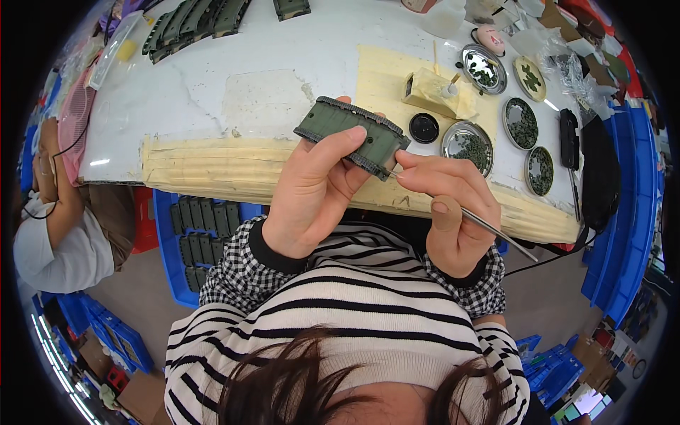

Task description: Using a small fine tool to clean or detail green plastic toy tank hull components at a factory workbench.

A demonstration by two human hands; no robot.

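The white tabletop (283, 64) spreads beyond both hands, its near edge padded with cream tape. A blue crate (205, 234) of dark green parts sits below and left of the left grip, under the tabletop edge. More green parts (195, 21) lie in a row far beyond that grip, at the tabletop's far left. 6 round dishes (467, 145) of dark green paint sit right of and beyond the grips.

The left hand (312, 191) is clenched on a green model part (352, 136), thumb across its face, held above the tabletop's near edge. The part is an oblong olive slab, tilted, with a ribbed dark strip along its upper and lower edges and small holes in its flat face.

The right hand (446, 212) pinches a thin brush (489, 228), whose tip meets the part's lower right corner.
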